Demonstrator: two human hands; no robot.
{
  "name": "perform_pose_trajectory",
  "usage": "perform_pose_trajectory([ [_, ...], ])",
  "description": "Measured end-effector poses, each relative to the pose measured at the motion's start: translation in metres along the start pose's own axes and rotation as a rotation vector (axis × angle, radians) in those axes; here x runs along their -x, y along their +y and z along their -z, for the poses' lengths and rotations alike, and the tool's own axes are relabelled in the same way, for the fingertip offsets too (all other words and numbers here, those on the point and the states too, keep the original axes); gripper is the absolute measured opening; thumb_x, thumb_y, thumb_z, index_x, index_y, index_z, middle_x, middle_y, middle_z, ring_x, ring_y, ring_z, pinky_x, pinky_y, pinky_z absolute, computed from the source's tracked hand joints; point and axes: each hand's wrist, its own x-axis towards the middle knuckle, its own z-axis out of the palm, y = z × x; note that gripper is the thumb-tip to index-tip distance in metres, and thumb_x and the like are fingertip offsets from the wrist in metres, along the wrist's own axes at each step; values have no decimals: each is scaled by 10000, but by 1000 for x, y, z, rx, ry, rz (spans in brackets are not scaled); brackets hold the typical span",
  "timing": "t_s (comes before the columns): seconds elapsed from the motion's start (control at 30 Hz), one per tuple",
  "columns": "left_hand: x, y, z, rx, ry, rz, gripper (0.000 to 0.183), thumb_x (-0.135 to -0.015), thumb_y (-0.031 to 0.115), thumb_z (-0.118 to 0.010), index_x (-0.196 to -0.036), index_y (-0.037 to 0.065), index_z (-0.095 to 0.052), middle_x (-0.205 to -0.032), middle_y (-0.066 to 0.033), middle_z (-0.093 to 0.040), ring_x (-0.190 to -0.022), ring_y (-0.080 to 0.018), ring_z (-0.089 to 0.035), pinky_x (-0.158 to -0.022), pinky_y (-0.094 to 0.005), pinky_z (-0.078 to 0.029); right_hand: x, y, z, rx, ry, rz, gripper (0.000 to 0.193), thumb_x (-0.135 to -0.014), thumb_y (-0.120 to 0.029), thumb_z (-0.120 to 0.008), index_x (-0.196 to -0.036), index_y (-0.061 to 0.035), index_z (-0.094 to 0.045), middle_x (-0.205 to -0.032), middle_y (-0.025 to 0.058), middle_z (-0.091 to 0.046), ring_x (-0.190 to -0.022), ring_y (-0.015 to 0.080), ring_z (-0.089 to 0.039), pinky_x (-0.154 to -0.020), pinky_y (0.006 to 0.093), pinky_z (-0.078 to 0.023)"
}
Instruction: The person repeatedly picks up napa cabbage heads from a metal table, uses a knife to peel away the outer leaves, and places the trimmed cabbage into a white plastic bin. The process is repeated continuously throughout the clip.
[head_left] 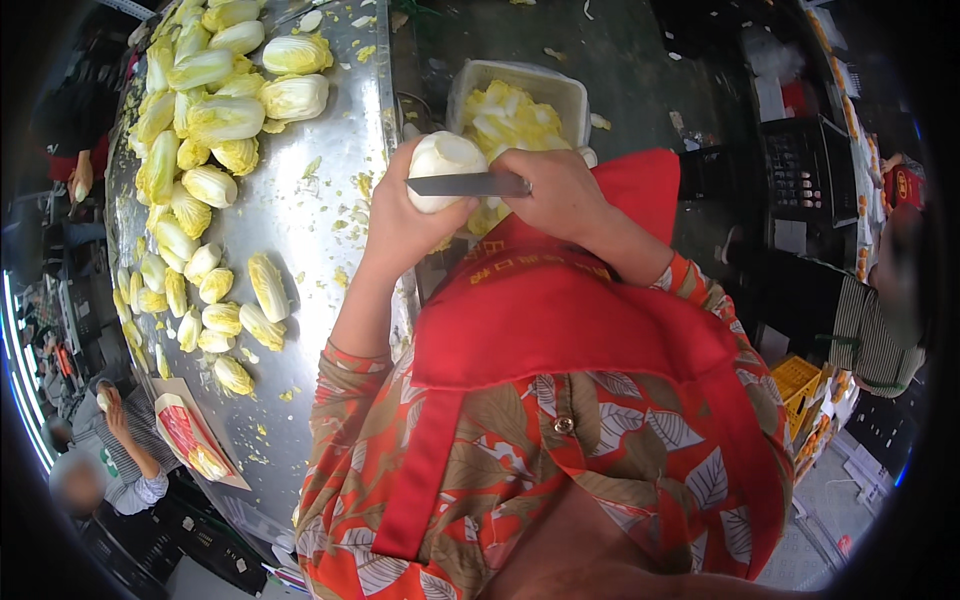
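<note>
Our left hand [400,215] grips a pale cabbage [445,165]; our right hand [555,190] is closed round a knife [465,185] laid across it, above the tub [520,100].

My left hand [400,215] and my right hand [555,190] are side by side in front of my chest, above my apron [560,310]. The cabbage [443,160] sits in my left hand, and the knife [470,184] in my right lies across it. Just beyond them stands a tub [520,85] with cut leaves in it. To my left is the metal table [310,220], trimmed cabbages [200,150] lying along its far side (another person's hand [115,415] is off its near corner).
</note>
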Motion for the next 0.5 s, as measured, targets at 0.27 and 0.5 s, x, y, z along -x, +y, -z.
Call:
perform_pose_trajectory([
  [0.27,7,3,-10,-11,-34,5,595,-638,193,-789,-1154,38,-536,-988,-112,-661,-920,-210,-646,-810,-317,-505,8,2,0,8,-7,-12,166,-762,-236,-607,-712,-87,-556,-654,145,-595,-644,369,-590,-578,475,-449],
  [0.5,10,-3,-14,40,-74,38,593,-644,196,-791,-1157,41,-536,-984,-112,-662,-924,-213,-650,-810,-315,-506,14,4,0,45,-63,6,151,-760,-214,-608,-722,-74,-564,-671,149,-601,-657,366,-595,-574,462,-451],
])
